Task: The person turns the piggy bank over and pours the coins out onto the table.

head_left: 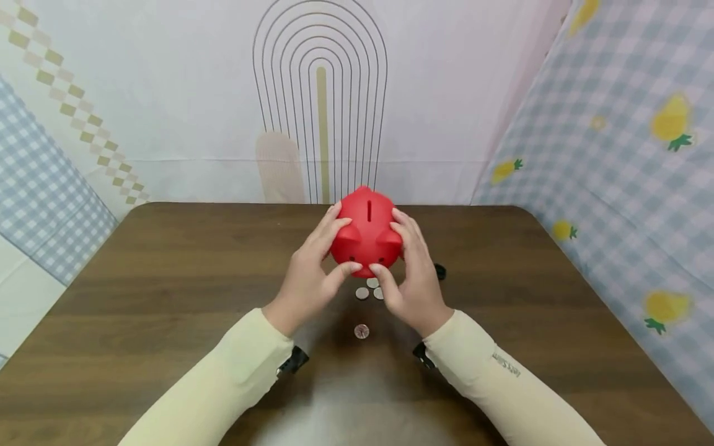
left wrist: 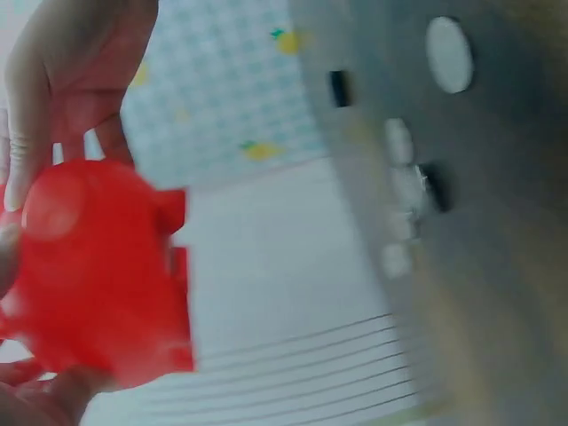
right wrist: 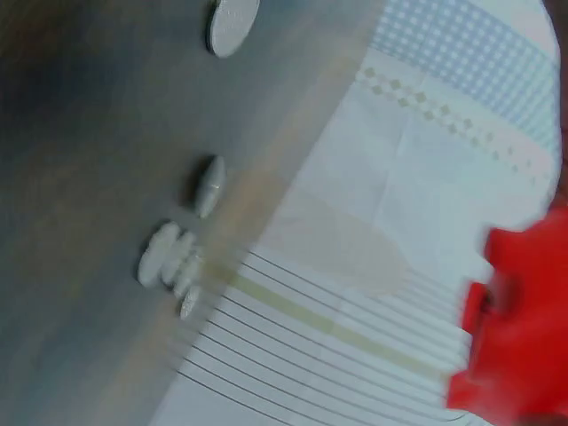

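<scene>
Both hands hold a red piggy bank point(head_left: 365, 232) up above the table, its coin slot and ears facing up in the head view. My left hand point(head_left: 312, 266) grips its left side, the thumb near the snout. On the opposite side my right hand point(head_left: 414, 272) grips it the same way. In the left wrist view the piggy bank point(left wrist: 98, 275) hangs clear of the tabletop, its short feet showing. Only part of the piggy bank point(right wrist: 524, 328) shows, blurred, in the right wrist view. Below it several coins point(head_left: 362, 293) lie on the table, some hidden behind the right hand.
One coin point(head_left: 361, 331) lies apart, nearer the front of the brown wooden table point(head_left: 167, 297). A small black object point(head_left: 440, 271) sits just right of the right hand, its kind unclear. A patterned white cloth point(head_left: 195, 93) hangs behind, and a checked cloth point(head_left: 625, 186) hangs at the right.
</scene>
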Motion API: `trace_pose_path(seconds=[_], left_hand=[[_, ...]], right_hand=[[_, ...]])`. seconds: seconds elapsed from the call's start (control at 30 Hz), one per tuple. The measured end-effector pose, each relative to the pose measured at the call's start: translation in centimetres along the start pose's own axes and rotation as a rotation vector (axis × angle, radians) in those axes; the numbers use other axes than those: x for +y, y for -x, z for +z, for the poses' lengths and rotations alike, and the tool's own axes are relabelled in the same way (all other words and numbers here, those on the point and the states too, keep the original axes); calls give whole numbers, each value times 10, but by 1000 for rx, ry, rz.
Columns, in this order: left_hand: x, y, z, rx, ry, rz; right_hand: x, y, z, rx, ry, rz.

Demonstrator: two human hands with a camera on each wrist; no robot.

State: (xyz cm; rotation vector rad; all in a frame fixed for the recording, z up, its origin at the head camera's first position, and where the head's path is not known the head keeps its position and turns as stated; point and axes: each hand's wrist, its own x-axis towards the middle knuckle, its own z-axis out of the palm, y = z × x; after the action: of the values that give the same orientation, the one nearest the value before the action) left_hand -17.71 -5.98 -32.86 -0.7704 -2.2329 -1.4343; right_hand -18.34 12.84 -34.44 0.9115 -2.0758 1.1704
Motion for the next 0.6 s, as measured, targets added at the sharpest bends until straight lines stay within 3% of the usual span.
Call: trace_pose_path(seconds=[0.07,0.1,0.27,0.33,0.4,0.47,0.5,0.6], left_hand=[[1,1,-1,-5,-31,10],[-1,2,0,-21,-29,-25],[-19,3,7,-128,7,-359],[-23,4,9,-152,20,-446],[-23,4,10,-155,30,-485],[-20,5,9,-134,31,-445],[-17,6,8,-113,40,-393],[-4,10,4,-33,31,-130]], right_hand=[[-2,1,-1,-7,17,1],[-2,1,0,-33,18,43],[4,5,5,-238,3,401],[6,7,7,-276,-20,496],[6,8,8,-287,-29,536],[5,9,7,-261,-12,493],[3,10,6,-229,-4,434],[-5,9,1,-75,44,143]])
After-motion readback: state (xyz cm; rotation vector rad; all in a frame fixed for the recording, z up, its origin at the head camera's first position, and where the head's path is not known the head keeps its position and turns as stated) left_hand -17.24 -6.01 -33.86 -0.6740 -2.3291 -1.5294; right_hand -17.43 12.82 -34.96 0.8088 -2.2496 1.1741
